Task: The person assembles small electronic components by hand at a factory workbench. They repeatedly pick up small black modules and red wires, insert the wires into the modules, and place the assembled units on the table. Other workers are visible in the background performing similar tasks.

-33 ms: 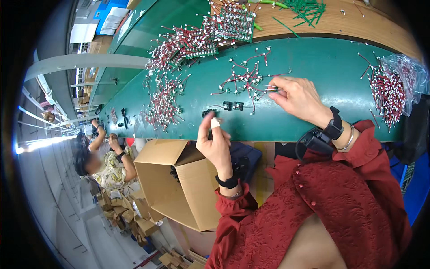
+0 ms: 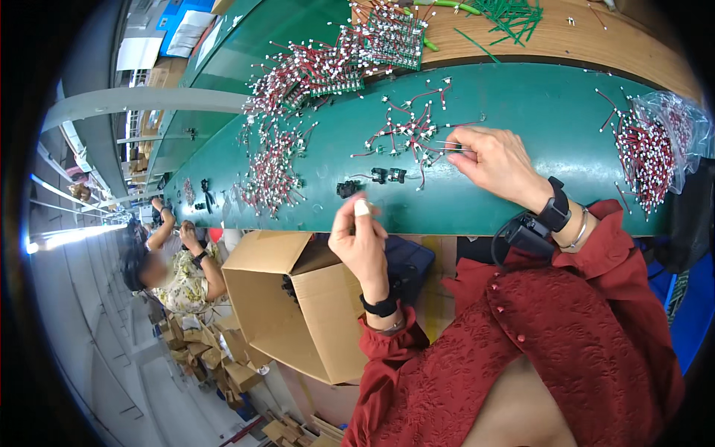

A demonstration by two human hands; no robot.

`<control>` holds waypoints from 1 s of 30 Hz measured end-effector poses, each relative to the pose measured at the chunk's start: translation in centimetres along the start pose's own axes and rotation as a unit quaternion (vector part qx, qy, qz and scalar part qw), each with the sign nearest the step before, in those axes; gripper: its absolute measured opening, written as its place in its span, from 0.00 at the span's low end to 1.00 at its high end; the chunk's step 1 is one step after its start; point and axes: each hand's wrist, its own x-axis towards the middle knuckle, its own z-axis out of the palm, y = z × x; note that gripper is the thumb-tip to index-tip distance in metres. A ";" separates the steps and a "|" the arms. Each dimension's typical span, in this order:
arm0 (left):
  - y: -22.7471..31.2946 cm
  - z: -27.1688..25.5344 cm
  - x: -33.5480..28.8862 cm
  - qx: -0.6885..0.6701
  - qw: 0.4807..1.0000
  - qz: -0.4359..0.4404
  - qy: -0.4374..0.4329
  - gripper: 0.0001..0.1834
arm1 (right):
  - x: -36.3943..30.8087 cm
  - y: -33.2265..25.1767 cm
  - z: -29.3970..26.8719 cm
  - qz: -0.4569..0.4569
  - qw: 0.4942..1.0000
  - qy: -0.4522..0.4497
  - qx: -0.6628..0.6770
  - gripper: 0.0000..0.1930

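My right hand (image 2: 495,160) pinches a pair of thin metal tweezers (image 2: 450,146), their tips pointing left at a loose heap of red wires with white connectors (image 2: 410,130). My left hand (image 2: 361,238) hovers at the table's near edge, its fingers loosely bent and nothing visible in them. A white finger cot (image 2: 362,207) covers one fingertip. Just beyond those fingers lies a small black part (image 2: 347,188), apart from the hand. Two more small black parts (image 2: 379,176) sit side by side to its right, between my hands.
Wired green circuit boards (image 2: 391,45) and a wire pile (image 2: 272,171) lie left on the green table (image 2: 521,97). A plastic bag (image 2: 681,130) of wires is at right. Green sticks (image 2: 510,22) lie on a wooden board. An open carton (image 2: 328,320) stands below; another person (image 2: 175,268) works far left.
My left hand has drawn back slightly toward me and to the right, away from the black part, which now shows more fully. My right hand and the tweezers have stayed put.
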 end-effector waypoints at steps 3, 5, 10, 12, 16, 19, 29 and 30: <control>0.2 0.4 -2.1 -0.099 0.986 -0.089 -0.097 0.09 | 0.4 0.5 0.8 -0.048 0.999 0.005 -0.006 0.07; 0.0 1.2 -2.8 -0.143 0.968 -0.126 -0.166 0.12 | 0.6 0.6 1.1 -0.054 0.997 0.011 -0.047 0.07; -0.5 2.6 -2.8 -0.152 0.953 -0.178 -0.190 0.10 | 0.3 0.3 -0.1 -0.034 0.992 -0.048 -0.111 0.08; -1.0 3.3 -2.8 -0.001 0.984 -0.072 -0.165 0.08 | 0.1 0.1 -0.9 -0.043 0.988 -0.062 -0.135 0.07; -1.9 4.4 -3.0 0.162 0.968 0.142 -0.129 0.10 | 0.2 0.0 -1.7 -0.016 0.987 -0.094 -0.132 0.07; -2.4 5.5 -2.6 0.275 0.934 0.187 -0.129 0.14 | 0.1 0.1 -1.7 -0.036 0.985 -0.091 -0.142 0.07; -1.7 5.8 -2.0 0.260 0.946 0.158 -0.116 0.21 | 0.1 -0.1 -3.4 -0.051 0.985 -0.121 -0.116 0.08; -1.8 5.9 -2.0 0.234 0.954 0.139 -0.123 0.20 | 0.0 -0.3 -3.5 -0.052 0.985 -0.127 -0.104 0.08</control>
